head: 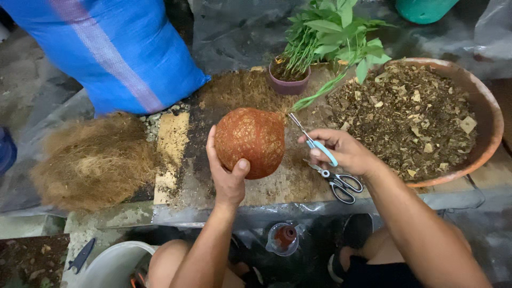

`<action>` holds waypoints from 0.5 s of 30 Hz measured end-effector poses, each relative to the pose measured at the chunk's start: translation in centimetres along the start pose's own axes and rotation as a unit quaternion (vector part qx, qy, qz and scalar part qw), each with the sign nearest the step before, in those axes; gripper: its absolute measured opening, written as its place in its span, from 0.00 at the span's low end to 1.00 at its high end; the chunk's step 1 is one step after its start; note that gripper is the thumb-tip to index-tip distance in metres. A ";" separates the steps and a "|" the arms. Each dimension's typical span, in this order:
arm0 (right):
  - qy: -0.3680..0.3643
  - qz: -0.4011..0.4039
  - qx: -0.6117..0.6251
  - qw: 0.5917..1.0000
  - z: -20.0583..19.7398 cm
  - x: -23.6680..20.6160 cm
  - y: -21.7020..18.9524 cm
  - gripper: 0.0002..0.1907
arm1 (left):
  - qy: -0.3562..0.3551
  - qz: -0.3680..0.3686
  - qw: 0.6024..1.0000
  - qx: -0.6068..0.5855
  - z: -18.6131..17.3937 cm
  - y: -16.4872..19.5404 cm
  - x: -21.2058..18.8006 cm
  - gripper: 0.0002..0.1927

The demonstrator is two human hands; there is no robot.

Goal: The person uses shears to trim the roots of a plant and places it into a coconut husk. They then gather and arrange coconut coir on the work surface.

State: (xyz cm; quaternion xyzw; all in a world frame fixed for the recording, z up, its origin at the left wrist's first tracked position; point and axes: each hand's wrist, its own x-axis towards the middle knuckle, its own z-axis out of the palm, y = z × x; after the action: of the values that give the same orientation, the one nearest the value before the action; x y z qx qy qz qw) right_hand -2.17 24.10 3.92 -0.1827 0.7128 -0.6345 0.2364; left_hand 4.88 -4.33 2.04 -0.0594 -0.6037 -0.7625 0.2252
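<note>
Two hands show: the left hand and the right hand. There is one netted brown ball at the centre, one light-blue-handled tool, one pair of scissors near right, one potted plant far, and one wide clay bowl of mulch at right. At left lie one heap of coconut fibre and one blue sack, with one white bucket near left.

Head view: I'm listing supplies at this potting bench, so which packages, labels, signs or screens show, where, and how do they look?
Large blue woven plastic sack: upper left, behind the loose pile of brown coir fibre; bulging, with a pale pinkish stripe down it.
Small clear plastic container with a reddish-brown cap: on the ground below the bench edge, between the person's knees.
No labels, signs or screens show.
</note>
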 end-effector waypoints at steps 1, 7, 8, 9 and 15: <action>-0.004 -0.011 0.004 1.000 0.0 0.1 0.1 0.27 | 0.000 -0.001 1.000 0.002 0.0 0.0 0.0 0.63; 0.075 -0.002 -0.079 0.994 -0.2 0.3 0.3 0.27 | -0.006 -0.014 1.000 0.011 0.1 0.1 -0.1 0.63; 0.080 -0.025 -0.099 0.992 -0.1 0.2 0.3 0.27 | -0.007 -0.012 1.000 0.007 0.1 0.1 -0.1 0.63; 0.084 -0.048 -0.119 0.988 0.0 0.2 0.1 0.27 | -0.008 -0.010 1.000 0.002 0.1 0.1 -0.1 0.63; 0.144 -0.090 -0.285 0.943 1.7 -0.2 -1.6 0.31 | -0.009 0.010 1.000 0.021 0.2 -0.1 -0.2 0.63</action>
State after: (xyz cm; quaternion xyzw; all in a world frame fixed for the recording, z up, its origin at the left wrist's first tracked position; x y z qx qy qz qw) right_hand -1.04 22.61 5.35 -0.2130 0.8706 -0.4433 0.0113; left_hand 5.00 -4.11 1.88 -0.0675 -0.6206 -0.7471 0.2282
